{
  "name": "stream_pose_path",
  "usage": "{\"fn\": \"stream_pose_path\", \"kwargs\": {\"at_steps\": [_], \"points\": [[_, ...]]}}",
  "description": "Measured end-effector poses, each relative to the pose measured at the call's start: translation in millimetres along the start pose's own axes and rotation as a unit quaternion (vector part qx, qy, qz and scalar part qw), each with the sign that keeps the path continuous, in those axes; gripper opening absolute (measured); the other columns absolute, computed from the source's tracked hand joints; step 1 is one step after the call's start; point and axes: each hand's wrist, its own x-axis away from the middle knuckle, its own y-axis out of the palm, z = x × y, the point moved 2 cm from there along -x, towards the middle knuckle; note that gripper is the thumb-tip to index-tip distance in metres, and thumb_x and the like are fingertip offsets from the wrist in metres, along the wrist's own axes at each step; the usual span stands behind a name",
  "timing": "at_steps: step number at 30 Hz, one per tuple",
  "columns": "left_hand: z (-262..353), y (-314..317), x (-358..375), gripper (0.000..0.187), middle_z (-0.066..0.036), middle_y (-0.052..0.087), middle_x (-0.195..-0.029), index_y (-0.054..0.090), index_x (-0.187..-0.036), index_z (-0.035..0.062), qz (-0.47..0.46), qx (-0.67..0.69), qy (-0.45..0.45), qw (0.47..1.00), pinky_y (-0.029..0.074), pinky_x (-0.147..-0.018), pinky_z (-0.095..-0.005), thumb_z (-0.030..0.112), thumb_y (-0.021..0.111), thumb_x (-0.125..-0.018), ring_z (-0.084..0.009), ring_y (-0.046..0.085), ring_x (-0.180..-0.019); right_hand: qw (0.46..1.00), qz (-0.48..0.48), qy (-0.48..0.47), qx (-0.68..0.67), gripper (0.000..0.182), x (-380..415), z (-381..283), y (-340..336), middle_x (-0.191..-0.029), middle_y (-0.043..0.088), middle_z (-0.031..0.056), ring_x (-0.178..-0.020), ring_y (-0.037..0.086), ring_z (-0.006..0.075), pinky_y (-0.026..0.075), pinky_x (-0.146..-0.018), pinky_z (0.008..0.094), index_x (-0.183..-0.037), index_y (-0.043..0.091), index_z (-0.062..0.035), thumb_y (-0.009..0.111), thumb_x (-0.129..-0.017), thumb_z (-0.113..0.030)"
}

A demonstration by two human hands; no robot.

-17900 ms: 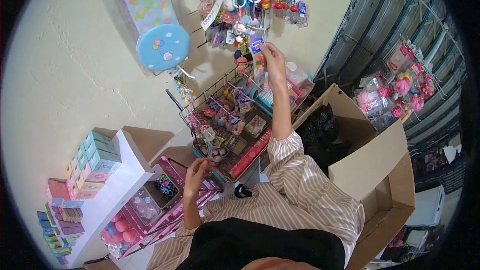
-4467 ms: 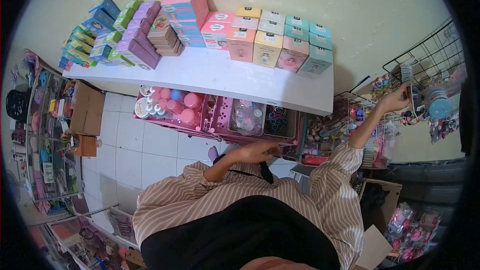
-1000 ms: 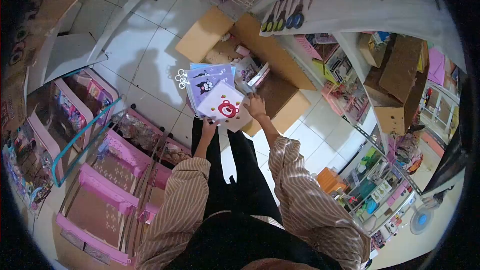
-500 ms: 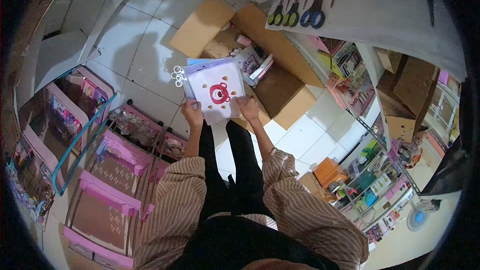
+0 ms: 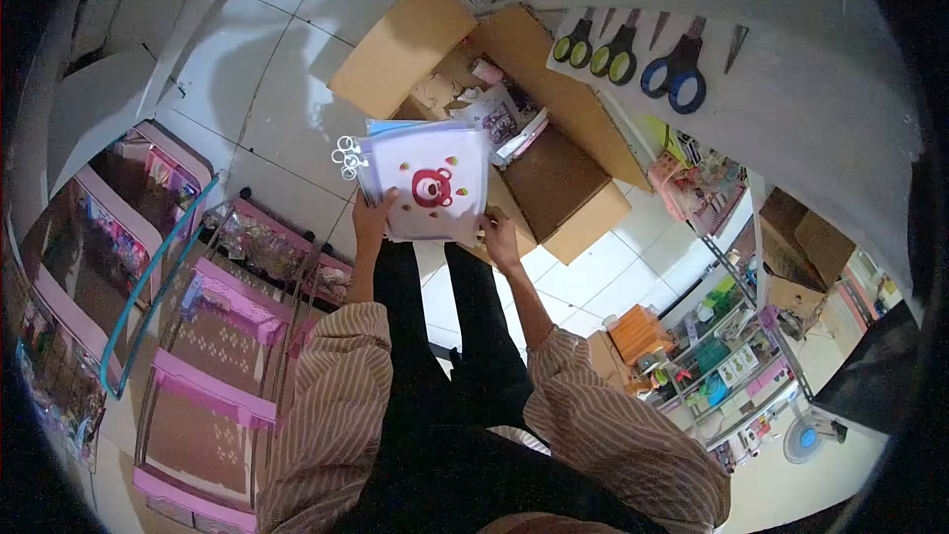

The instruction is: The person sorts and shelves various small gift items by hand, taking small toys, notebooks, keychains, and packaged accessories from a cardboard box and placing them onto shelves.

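Note:
In front of me is a stack of flat plastic pouches (image 5: 420,178). The top one shows a red bear face with small strawberries around it. White rings (image 5: 346,158) stick out at its left side, and a blue edge shows at the back. My left hand (image 5: 373,216) grips the lower left corner, thumb on top. At the lower right corner, my right hand (image 5: 500,237) has its fingers pinched on the edge. Just beyond the stack stands an open cardboard box (image 5: 554,178) with a printed packet (image 5: 497,117) and other small items inside.
Pink rack shelves (image 5: 213,386) stand on the left beside a cart with a teal handle (image 5: 148,287). Scissors (image 5: 675,69) hang on a white panel at the upper right. Stocked shelves (image 5: 732,356) and a small fan (image 5: 806,435) are at the right. White tiles (image 5: 277,89) cover the floor.
My right hand has slid down to the lower right corner of the stack, and my left hand has shifted slightly left. The view has turned a little. Both hands keep hold.

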Motion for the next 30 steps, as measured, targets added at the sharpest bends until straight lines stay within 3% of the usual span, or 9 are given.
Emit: {"fn": "stream_pose_path", "kwargs": {"at_steps": [5,8,15,17,19,21,24,29,30], "points": [[-8.2,0.3,-0.8,0.037,-0.007,0.056,-0.08,0.049,-0.092,-0.0001,-0.017,0.016,0.004,1.0,0.042,-0.062,-0.0241,0.012,0.067,-0.062,-0.0127,0.052,-0.069,0.997,-0.034,0.059,0.045,0.021,6.3,8.1,21.3,-0.07,0.053,0.0085,-0.061,0.051,0.0145,0.044,-0.053,0.0256,-0.091,0.048,0.0019,0.045,-0.078,-0.014],[-9.8,-1.9,-0.2,0.036,-0.006,0.056,-0.081,0.049,-0.092,0.0002,-0.032,0.019,-0.041,0.998,0.043,-0.063,-0.0242,0.01,0.066,-0.062,-0.0125,0.052,-0.07,0.981,-0.074,-0.032,0.177,0.023,9.9,6.5,21.8,-0.074,0.054,0.0083,-0.064,0.052,0.0147,0.045,-0.055,0.0252,-0.094,0.047,0.0014,0.046,-0.078,-0.015],[-15.4,-6.9,-0.2,0.039,-0.008,0.056,-0.083,0.046,-0.096,0.0002,-0.082,0.01,-0.008,0.997,0.043,-0.066,-0.0259,0.005,0.064,-0.062,-0.0144,0.052,-0.074,0.969,-0.049,0.126,-0.205,0.026,22.1,-14.3,-6.3,-0.098,0.051,0.0078,-0.084,0.052,0.0171,0.045,-0.062,0.0344,-0.101,0.046,-0.0053,0.047,-0.075,-0.009],[-8.6,-8.3,1.7,0.04,-0.008,0.056,-0.084,0.046,-0.097,0.0,-0.085,-0.013,-0.011,0.996,0.042,-0.067,-0.0262,0.005,0.064,-0.062,-0.0146,0.053,-0.075,0.881,-0.096,0.187,-0.424,0.028,22.8,-11.3,-10.8,-0.102,0.049,0.0066,-0.088,0.051,0.0184,0.043,-0.067,0.0384,-0.103,0.043,-0.0059,0.046,-0.077,-0.015],[-5.8,-7.9,3.6,0.039,-0.008,0.056,-0.084,0.046,-0.097,-0.0005,-0.078,-0.011,-0.006,0.997,0.043,-0.066,-0.0264,0.005,0.064,-0.062,-0.015,0.053,-0.075,0.861,-0.098,0.188,-0.463,0.029,24.2,-13.6,-14.7,-0.1,0.05,0.0077,-0.09,0.051,0.0202,0.039,-0.072,0.0406,-0.102,0.042,-0.0054,0.046,-0.077,-0.02],[-18.5,-5.7,1.5,0.039,-0.008,0.056,-0.084,0.047,-0.096,-0.0006,-0.064,-0.008,-0.001,0.998,0.043,-0.066,-0.0265,0.005,0.064,-0.062,-0.0151,0.053,-0.074,0.881,-0.046,0.199,-0.427,0.028,26.2,-19.2,-17.3,-0.096,0.051,0.0118,-0.086,0.053,0.022,0.044,-0.066,0.0389,-0.101,0.041,-0.0026,0.046,-0.077,-0.017],[-9.7,-11.3,-1.3,0.036,-0.009,0.057,-0.084,0.048,-0.094,-0.0006,-0.055,-0.054,-0.008,0.997,0.043,-0.066,-0.0268,0.006,0.064,-0.062,-0.0151,0.053,-0.073,0.982,0.059,0.003,-0.181,0.024,21.2,-41.2,-49.3,-0.085,0.054,0.0163,-0.071,0.058,0.0248,0.049,-0.049,0.0296,-0.097,0.042,0.0058,0.042,-0.079,-0.01],[-25.6,-13.1,-7.4,0.034,-0.01,0.056,-0.084,0.05,-0.093,-0.0001,-0.118,0.0,-0.032,0.993,0.043,-0.065,-0.0273,0.011,0.064,-0.064,-0.0152,0.054,-0.072,0.996,-0.015,-0.078,0.032,0.02,-74.6,-61.0,-54.2,-0.081,0.056,0.0126,-0.074,0.054,0.0158,0.042,-0.063,0.0257,-0.083,0.054,0.0034,0.039,-0.078,-0.01],[-11.3,-12.5,-5.8,0.035,-0.01,0.056,-0.083,0.05,-0.093,-0.0002,-0.14,-0.029,-0.033,0.989,0.043,-0.065,-0.0275,0.015,0.064,-0.065,-0.0152,0.053,-0.072,0.982,-0.015,-0.149,0.114,0.019,-101.8,-59.4,-41.3,-0.081,0.056,0.0156,-0.077,0.054,0.0226,0.042,-0.066,0.0307,-0.087,0.053,0.0022,0.042,-0.076,-0.008]]}}
